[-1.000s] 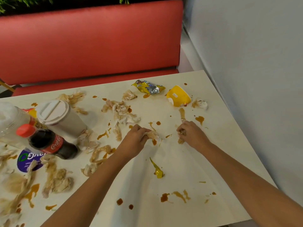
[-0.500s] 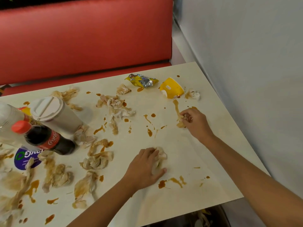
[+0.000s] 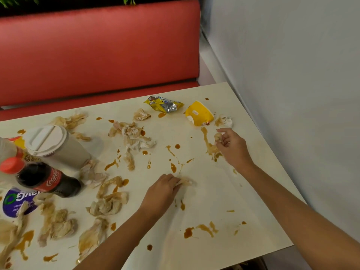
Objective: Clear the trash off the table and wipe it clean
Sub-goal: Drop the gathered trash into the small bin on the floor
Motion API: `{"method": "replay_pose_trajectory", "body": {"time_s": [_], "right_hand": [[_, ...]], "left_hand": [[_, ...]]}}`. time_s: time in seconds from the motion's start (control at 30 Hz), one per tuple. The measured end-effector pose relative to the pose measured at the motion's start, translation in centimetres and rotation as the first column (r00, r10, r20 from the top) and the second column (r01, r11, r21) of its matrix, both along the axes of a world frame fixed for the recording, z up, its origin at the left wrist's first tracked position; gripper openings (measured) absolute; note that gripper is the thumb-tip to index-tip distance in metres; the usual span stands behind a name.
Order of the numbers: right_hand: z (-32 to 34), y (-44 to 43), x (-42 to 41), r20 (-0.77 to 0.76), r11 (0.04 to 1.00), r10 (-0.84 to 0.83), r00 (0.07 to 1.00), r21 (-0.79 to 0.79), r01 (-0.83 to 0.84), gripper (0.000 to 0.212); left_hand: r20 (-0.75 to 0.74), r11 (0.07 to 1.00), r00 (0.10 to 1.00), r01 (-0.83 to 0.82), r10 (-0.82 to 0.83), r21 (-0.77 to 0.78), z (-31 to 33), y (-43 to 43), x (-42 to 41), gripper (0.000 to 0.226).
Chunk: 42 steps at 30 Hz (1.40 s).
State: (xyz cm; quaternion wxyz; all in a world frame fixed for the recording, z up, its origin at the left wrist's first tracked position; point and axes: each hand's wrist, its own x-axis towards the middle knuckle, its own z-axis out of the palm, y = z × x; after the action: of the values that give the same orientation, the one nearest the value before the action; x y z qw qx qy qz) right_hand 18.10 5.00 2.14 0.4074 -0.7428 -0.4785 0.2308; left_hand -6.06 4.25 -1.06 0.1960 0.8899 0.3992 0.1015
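The left hand curls over a napkin poking past its fingertips; the right hand pinches a tissue wad.

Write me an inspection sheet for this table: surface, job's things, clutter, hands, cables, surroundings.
Surface: cream table, spotted all over with brown sauce stains.
Job's things: soiled napkins scattered, mostly left and centre; yellow cup on its side; yellow wrapper crumpled near the far edge.
Clutter: white lidded cup, cola bottle and purple disc at the left.
Hands: left hand grips a tissue wad on the table; right hand pinches a napkin scrap near the yellow cup.
Cables: nothing seen.
Surroundings: red bench behind the table; grey wall on the right.
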Motion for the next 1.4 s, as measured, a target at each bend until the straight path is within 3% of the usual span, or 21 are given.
{"method": "replay_pose_trajectory", "body": {"time_s": [0.13,0.3,0.43,0.6,0.83,0.97,1.1,1.27,1.4], "right_hand": [[0.8,2.1,2.4,-0.022,0.998,-0.06,0.998,0.022,0.06,0.031],[1.0,6.5,5.7,0.092,0.999,-0.038,0.995,0.02,0.036,0.018],[-0.3,9.6,7.3,0.194,0.996,-0.022,0.981,-0.086,0.039,0.013],[-2.9,10.5,6.9,0.223,0.944,0.099,0.97,-0.331,-0.021,0.019],[-3.5,7.9,5.3,0.327,0.961,0.114,0.938,-0.275,-0.021,0.028],[-2.6,4.6,4.5,0.256,0.979,0.049,0.965,-0.202,0.004,0.039],[-1.9,0.0,3.9,0.203,0.979,0.003,0.979,-0.198,0.038,0.031],[-1.0,-6.7,2.1,0.16,0.968,-0.194,0.968,-0.128,0.216,0.023],[-0.6,-13.5,-0.9,0.149,0.911,-0.397,0.906,-0.052,0.408,0.025]], "left_hand": [[0.116,0.999,0.993,-0.039,0.036,0.023,1.5,3.4,2.0,0.03],[0.159,0.999,0.986,-0.054,0.052,0.007,2.8,8.7,4.4,0.02],[0.188,0.987,0.969,-0.155,0.158,-0.032,3.0,11.2,5.3,0.02],[0.167,0.982,0.969,-0.174,0.183,-0.067,2.4,12.0,5.1,0.02],[0.126,0.97,0.975,-0.16,0.185,-0.182,2.0,11.4,4.4,0.024],[0.118,0.96,0.978,-0.141,0.173,-0.24,2.2,10.6,3.8,0.024],[0.166,0.962,0.978,-0.077,0.124,-0.263,2.9,8.9,4.1,0.023],[0.206,0.954,0.979,0.072,-0.011,-0.29,3.4,5.8,5.1,0.022],[0.266,0.932,0.954,0.213,-0.135,-0.292,4.1,2.0,5.8,0.025]]}}
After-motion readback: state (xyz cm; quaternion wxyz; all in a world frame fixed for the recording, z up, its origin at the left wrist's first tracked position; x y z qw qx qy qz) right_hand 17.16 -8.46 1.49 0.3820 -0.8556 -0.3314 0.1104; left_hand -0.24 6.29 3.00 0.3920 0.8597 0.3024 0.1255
